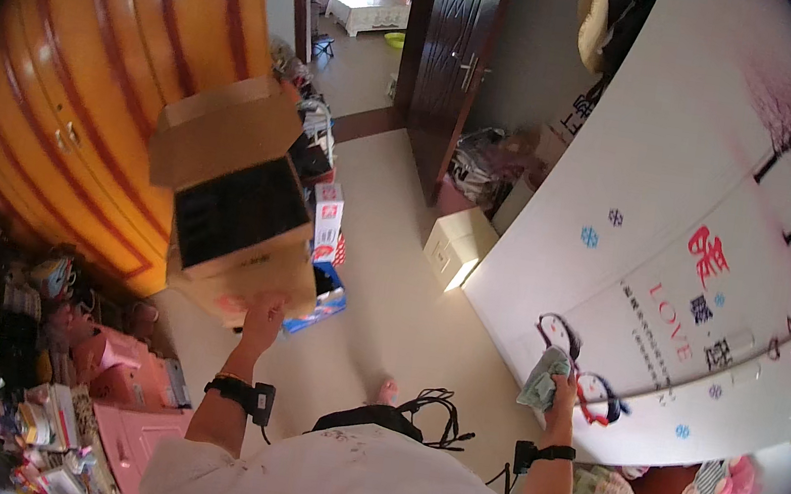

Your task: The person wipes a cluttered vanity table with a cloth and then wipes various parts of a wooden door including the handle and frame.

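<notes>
My right hand (560, 398) grips a folded grey-green cloth (543, 377) in front of a white wardrobe (535, 265) decorated with penguins and trees. My left hand (264, 321) is in front of an open cardboard box (274, 261), at its lower front flap. Whether the fingers touch the cardboard is hard to see. The box's lid flap (232, 124) stands raised at the back, and its inside looks dark. Below and to the right of it sits a blue box (328, 305).
An orange wooden wardrobe (127, 62) borders the left side. Beyond the box stands a white-and-red carton (327, 223). A cream box (459, 244) rests against the white wardrobe. Ahead, a dark door (456, 68) stands ajar. Pink drawers (133, 445) and cluttered shelves lie lower left.
</notes>
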The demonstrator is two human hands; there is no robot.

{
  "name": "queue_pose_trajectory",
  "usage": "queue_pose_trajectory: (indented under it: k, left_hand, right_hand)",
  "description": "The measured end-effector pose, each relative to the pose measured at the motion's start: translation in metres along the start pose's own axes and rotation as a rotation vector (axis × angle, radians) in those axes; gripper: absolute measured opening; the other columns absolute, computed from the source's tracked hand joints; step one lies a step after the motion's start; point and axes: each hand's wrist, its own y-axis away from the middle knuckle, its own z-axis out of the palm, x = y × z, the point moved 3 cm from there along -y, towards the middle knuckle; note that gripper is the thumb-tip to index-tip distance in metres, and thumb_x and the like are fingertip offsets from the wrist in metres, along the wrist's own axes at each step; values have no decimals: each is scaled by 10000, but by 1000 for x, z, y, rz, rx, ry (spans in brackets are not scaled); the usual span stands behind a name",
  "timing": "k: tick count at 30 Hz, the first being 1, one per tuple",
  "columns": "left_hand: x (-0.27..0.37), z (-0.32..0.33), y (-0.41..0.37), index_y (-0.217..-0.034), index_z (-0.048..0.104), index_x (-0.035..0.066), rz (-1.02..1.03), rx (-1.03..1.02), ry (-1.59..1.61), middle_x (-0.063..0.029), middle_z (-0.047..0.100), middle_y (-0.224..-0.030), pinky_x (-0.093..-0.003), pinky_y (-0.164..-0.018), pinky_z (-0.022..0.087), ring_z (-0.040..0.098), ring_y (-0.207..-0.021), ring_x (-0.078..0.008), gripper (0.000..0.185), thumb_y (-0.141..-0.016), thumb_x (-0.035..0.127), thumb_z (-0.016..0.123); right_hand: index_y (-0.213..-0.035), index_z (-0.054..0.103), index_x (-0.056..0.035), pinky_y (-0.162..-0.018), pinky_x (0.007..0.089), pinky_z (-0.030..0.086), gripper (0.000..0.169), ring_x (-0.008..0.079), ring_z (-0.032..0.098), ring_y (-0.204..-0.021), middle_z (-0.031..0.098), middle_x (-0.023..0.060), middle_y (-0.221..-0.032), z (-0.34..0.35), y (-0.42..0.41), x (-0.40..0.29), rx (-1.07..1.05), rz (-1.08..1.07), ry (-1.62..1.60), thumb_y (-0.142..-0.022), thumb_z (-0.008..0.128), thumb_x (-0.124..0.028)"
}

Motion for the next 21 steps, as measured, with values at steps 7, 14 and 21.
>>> queue_pose_trajectory:
  k: [7, 14, 21]
  left_hand:
    - [68, 37, -155, -990, 603, 34, -85, -2, -15, -125, 608, -906, -309, -708, 487, 603, -820, -235, 187, -816, 99, 585]
    - [72, 69, -300, -999, 601, -1, 24, 60, 56, -138, 598, -909, -308, -672, 489, 611, -767, -222, 206, -806, 71, 589]
    - [33, 107, -459, -988, 601, 21, 38, 136, 182, -117, 588, -880, -306, -652, 479, 604, -748, -207, 204, -791, 74, 606]
  right_hand:
    - [-1138, 504, 2, -715, 314, 501, 391, 179, 572, -810, 579, 75, -935, 163, -158, -80, -362, -61, 78, -751, 494, -53]
    - [-1152, 527, -7, -732, 278, 462, 382, 148, 558, -819, 593, 60, -950, 366, -274, -151, -637, -190, 40, -775, 533, -67]
    - [-1164, 520, -9, -753, 292, 437, 455, 174, 533, -840, 586, 59, -959, 490, -396, -158, -534, -152, 133, -749, 607, -177]
